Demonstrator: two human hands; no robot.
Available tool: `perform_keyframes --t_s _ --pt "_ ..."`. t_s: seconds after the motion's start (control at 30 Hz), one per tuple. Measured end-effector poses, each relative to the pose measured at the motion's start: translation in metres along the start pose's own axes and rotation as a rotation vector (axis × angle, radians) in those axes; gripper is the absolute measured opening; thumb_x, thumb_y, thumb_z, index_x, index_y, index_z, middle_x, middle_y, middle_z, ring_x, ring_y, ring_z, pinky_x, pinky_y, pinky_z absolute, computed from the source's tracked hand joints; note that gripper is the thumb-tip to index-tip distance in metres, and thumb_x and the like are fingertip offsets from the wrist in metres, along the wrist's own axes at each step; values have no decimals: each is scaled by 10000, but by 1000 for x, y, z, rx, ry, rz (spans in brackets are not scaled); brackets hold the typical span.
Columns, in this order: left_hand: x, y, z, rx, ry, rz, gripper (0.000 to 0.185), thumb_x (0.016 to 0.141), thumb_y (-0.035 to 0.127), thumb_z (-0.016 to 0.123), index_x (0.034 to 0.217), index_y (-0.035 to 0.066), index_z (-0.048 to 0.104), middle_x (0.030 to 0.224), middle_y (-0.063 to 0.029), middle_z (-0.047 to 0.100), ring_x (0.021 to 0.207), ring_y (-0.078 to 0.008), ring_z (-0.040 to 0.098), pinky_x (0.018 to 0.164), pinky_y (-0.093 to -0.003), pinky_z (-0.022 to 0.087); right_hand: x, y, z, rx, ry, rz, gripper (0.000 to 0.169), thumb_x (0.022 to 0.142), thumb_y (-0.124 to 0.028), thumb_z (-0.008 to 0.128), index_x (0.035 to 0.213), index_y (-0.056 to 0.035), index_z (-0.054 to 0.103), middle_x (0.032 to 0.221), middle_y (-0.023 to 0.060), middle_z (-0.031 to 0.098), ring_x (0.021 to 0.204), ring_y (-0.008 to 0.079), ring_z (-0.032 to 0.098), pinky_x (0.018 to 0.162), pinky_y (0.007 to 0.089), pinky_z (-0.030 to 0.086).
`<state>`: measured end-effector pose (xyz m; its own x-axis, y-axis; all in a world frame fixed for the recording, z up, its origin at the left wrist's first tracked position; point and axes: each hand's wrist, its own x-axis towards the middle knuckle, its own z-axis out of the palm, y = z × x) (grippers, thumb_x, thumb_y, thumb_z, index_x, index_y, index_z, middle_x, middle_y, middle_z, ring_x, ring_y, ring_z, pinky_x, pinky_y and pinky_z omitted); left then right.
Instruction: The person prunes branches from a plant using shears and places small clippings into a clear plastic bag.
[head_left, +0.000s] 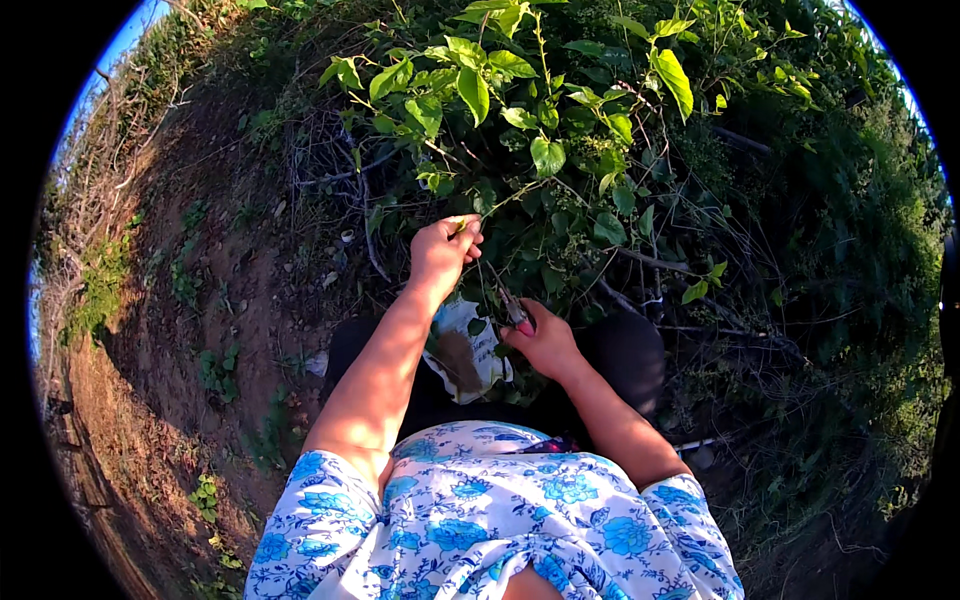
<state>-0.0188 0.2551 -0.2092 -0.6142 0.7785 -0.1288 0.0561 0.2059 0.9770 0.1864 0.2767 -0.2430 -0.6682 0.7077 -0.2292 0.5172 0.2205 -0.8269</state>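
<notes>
Between the thumb and fingers of my left hand (445, 253) is the end of a thin green stem (514, 198) from the leafy shrub (517, 112) before me. My right hand (549, 343) grips a hand tool with a red handle and narrow metal jaws (512, 304), which looks like pruning shears. Its tip points up and left, a little below my left hand. Under the tool lies a torn white plastic sack (480, 341) with writing and brown soil on it. Whether the tool's jaws are apart is too small to tell.
Dry twigs (367, 217) and a tangle of branches (637, 262) crowd in front of me and to the right. Bare brown soil (255, 300) with small weeds (217, 371) slopes away at left. My dark-clad knee (626, 360) is beside my right forearm.
</notes>
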Motion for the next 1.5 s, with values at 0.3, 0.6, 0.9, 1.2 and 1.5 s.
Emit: perform_keyframes --t_s 0.3,0.6,0.9,1.2,1.5 --pt "-14 -27 -7 -348 -47 -152 224 910 239 639 1034 54 660 832 -8 641 681 -82 577 631 -226 466 22 -29 -52 290 0 77 361 802 -270 697 1018 -7 576 771 10 544 727 113 482 713 274 412" --pt "-18 -27 -4 -410 -89 -180 257 904 279 650 1050 68 663 852 -2 641 710 -80 585 665 -227 481 41 -9 -45 42 -176 19 604 786 -349 706 1252 -5 538 951 118 646 874 219 602 823 326 463" --pt "-22 -21 -2 -387 -111 -177 271 910 277 642 1058 50 653 844 -5 633 716 -79 581 665 -223 471 45 -11 -37 13 -119 0 569 793 -355 695 1234 -25 550 938 149 654 877 261 627 825 349 474" --pt "-23 -20 -3 -351 -106 -170 257 917 256 630 1052 38 647 832 -14 635 709 -85 577 656 -225 467 45 -16 -36 6 -79 -35 513 791 -340 695 1197 -45 585 878 142 657 817 270 635 783 356 484" --pt "-21 -18 -1 -312 -86 -177 262 911 273 640 1029 39 650 829 -17 641 712 -91 582 659 -236 469 39 -17 -38 -45 22 -55 465 788 -331 693 1164 -70 611 840 157 654 791 306 640 753 364 489"
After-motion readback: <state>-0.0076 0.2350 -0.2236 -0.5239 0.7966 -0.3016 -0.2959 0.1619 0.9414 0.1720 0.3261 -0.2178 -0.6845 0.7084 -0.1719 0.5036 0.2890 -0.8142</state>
